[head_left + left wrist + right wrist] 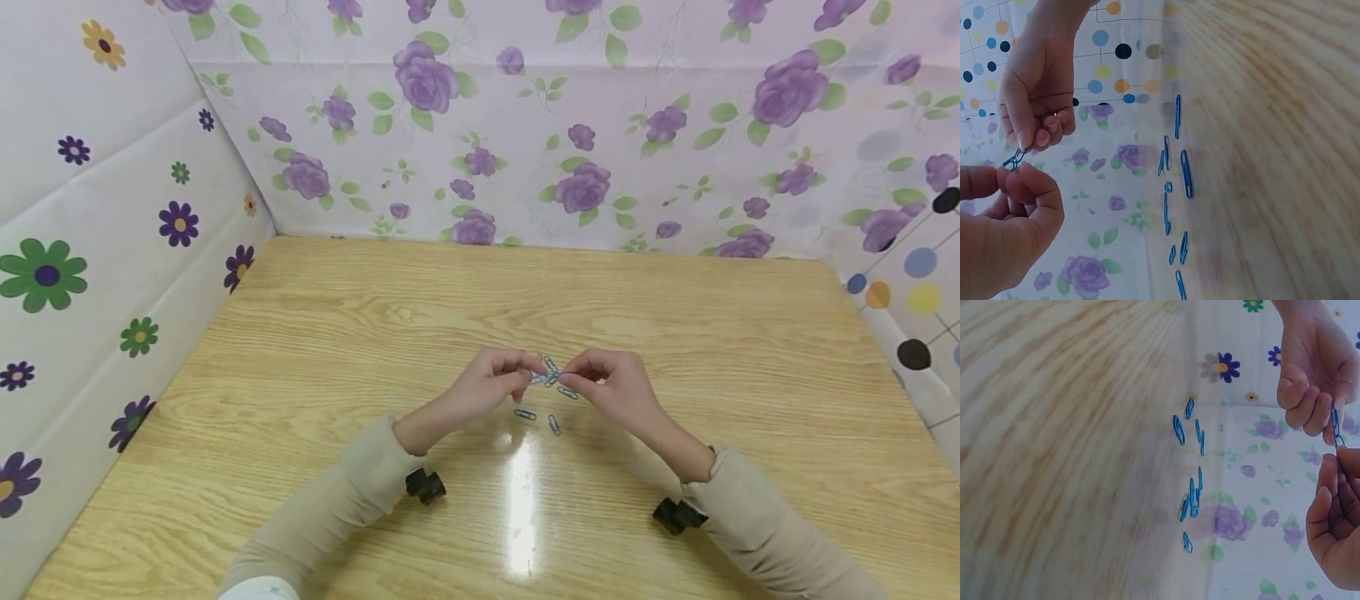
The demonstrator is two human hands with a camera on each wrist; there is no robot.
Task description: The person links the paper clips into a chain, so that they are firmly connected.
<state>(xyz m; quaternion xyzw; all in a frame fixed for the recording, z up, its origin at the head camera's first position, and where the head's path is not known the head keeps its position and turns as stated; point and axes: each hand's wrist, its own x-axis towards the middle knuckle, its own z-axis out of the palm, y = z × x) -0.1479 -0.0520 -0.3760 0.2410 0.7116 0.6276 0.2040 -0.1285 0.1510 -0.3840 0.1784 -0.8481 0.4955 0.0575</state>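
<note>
Above the table, my left hand (487,385) and right hand (613,390) face each other, thumb and fingertips of each pinching a blue paper clip. In the left wrist view the two held paper clips (1015,160) cross in the short gap between the fingertips; I cannot tell whether they are linked. The right wrist view has the held clips (1335,425) as one upright line from hand to hand. Several more blue paper clips lie on the wood below, among them one (525,414) near the left hand and another (554,425) closer to me.
The wood-grain table (360,333) reaches back to a wall cloth (525,125) with purple roses. At the left stands a cloth (97,208) with coloured flowers, at the right one with dots (921,298). Dark wrist cameras (425,486) sit on both beige sleeves (772,525).
</note>
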